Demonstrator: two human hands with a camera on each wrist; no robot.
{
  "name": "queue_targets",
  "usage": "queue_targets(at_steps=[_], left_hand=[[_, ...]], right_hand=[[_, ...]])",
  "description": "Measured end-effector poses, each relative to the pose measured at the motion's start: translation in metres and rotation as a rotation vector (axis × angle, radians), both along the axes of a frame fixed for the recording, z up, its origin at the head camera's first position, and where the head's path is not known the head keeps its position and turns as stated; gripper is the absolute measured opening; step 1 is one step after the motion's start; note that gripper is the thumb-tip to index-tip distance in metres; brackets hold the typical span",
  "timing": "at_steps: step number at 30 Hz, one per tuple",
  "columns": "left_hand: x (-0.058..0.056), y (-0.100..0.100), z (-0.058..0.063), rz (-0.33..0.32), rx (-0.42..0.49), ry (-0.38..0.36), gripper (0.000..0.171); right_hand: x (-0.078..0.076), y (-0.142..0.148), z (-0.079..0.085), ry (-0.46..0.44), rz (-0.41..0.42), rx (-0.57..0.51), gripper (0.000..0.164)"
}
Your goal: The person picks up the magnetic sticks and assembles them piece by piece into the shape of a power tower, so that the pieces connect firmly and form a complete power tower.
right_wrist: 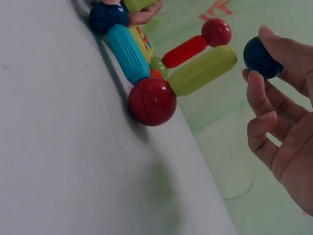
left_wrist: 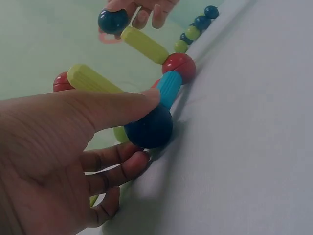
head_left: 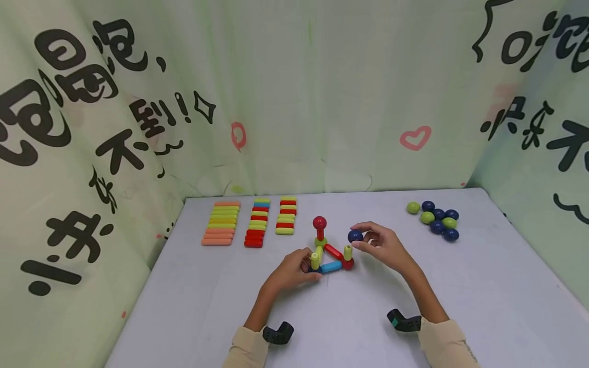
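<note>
A triangular frame of rods and balls stands mid-table. Its left corner is a dark blue ball (left_wrist: 151,128), which my left hand (head_left: 293,268) grips with thumb and fingers. A light blue rod (head_left: 331,267) joins it to a red ball (right_wrist: 152,102); a red rod (head_left: 333,251) runs back to a green ball (head_left: 320,243). Above that, an upright red rod carries another red ball (head_left: 319,223). Yellow-green rods (head_left: 348,252) rise from the two front corners, their tops bare. My right hand (head_left: 381,246) pinches a loose blue ball (right_wrist: 261,58) near the right upright's top, apart from it.
Three columns of rods lie at the back left: orange and yellow (head_left: 222,225), mixed red, yellow and blue (head_left: 256,225), red and yellow (head_left: 287,215). Several blue and green balls (head_left: 438,214) cluster at the back right. A printed curtain (head_left: 322,102) surrounds the table.
</note>
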State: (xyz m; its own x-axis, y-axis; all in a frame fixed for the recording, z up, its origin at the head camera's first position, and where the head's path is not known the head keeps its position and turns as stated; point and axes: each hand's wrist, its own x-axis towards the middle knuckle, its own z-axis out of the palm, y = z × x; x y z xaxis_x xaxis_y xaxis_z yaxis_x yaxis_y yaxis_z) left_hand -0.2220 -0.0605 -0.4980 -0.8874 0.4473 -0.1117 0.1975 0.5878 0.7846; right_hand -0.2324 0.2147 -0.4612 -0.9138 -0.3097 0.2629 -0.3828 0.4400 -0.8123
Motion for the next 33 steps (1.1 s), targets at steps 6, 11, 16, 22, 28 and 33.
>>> queue_targets(at_steps=[6, 11, 16, 22, 28, 33], left_hand=[[-0.001, 0.000, 0.001, -0.031, -0.012, 0.019, 0.030], [-0.001, -0.002, 0.001, -0.072, -0.040, 0.014, 0.029], [0.000, -0.010, 0.001, -0.192, -0.007, -0.014, 0.026], [-0.002, -0.010, -0.003, -0.112, 0.068, -0.017, 0.038], [-0.001, -0.004, -0.007, 0.013, 0.061, -0.016, 0.091], [0.001, -0.003, -0.008, -0.007, 0.036, -0.029, 0.109]], right_hand=[[0.004, -0.008, 0.000, 0.040, 0.070, 0.023, 0.037], [0.004, -0.005, -0.003, 0.033, 0.089, -0.005, 0.036], [-0.004, 0.005, -0.005, 0.028, 0.043, -0.124, 0.027], [-0.033, 0.034, -0.015, 0.021, -0.321, -0.119, 0.034], [-0.064, 0.070, -0.023, 0.048, -0.548, 0.096, 0.046], [-0.082, 0.089, -0.024, -0.041, -0.531, 0.272, 0.051]])
